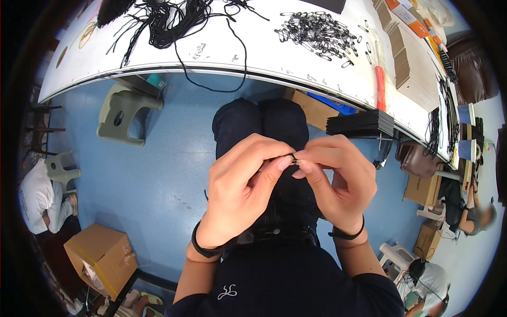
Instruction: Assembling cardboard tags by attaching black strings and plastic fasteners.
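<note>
**Worn items: dark clothing, one white marking**

Shirt (288,277): short-sleeved, near-black navy, at 6 o'clock. Emblem (228,291): white, looped line, just past 6. Trousers (237,127): dark, toward 12. Waist button (275,231): pale, round, between 5 and 6. Left wristband (205,251): black, narrow, 7 o'clock. Right wristband (348,236): black, narrow, 4 o'clock.

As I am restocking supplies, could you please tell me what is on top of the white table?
On the white table I see black cords, a heap of black pins, a red object and cardboard, among others. Whatever lies beneath the heap is mostly covered.
</note>
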The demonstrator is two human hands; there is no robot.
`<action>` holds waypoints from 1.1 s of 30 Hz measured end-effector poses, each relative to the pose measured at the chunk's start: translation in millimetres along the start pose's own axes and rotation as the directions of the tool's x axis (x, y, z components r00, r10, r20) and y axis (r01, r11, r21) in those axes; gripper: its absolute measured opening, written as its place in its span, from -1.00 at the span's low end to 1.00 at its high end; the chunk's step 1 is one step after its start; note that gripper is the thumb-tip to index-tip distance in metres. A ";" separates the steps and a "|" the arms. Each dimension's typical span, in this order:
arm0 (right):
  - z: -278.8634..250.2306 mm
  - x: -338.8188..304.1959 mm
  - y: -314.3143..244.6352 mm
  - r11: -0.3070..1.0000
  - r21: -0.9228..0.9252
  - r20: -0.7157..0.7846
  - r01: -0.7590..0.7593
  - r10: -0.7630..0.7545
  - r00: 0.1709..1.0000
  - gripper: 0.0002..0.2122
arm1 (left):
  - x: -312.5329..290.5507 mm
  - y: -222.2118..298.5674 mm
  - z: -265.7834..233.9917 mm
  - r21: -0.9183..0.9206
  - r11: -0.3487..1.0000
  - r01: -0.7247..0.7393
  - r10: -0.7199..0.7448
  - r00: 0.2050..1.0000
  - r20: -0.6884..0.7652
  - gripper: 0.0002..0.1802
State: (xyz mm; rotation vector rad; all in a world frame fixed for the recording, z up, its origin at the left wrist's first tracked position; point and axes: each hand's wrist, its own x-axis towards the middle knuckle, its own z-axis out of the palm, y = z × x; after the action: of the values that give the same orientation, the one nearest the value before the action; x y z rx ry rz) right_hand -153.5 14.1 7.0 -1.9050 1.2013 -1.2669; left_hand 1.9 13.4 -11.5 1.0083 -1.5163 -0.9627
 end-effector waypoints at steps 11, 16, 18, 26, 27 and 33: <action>0.2 2.8 13.5 0.965 -0.180 -0.034 0.188 -0.197 0.980 -0.79 | -0.3 5.3 0.7 -0.451 0.844 0.290 -0.280 0.956 0.091 -0.88; -0.3 5.4 10.8 0.940 -0.258 0.022 0.223 -0.225 0.974 -0.74 | -1.1 4.7 3.1 -0.538 0.767 0.349 -0.347 0.931 0.109 -0.87; 1.4 5.8 6.1 0.968 -0.194 0.025 0.159 -0.158 0.987 -0.74 | -2.1 4.0 4.8 -0.404 0.873 0.274 -0.311 0.950 -0.027 -0.87; 2.9 0.7 9.0 0.978 -0.167 -0.021 0.127 -0.133 0.991 -0.77 | -2.5 -4.4 8.6 -0.176 0.980 0.091 -0.115 0.985 -0.128 -0.93; 3.8 0.0 9.5 0.973 -0.182 -0.029 0.142 -0.150 0.988 -0.78 | -2.3 -6.3 9.6 -0.046 0.999 -0.028 0.020 0.986 -0.163 -0.94; 6.1 -2.5 10.2 0.994 -0.111 -0.070 0.014 -0.022 0.997 -0.82 | 2.0 -4.1 17.3 0.233 0.966 -0.108 0.162 0.961 -0.225 -0.92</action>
State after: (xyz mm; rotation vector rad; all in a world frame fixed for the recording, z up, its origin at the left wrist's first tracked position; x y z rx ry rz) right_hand -152.1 11.6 -4.8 -1.9675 1.3178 -1.3124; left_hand -14.9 11.5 -17.4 1.1175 -1.4841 -0.5606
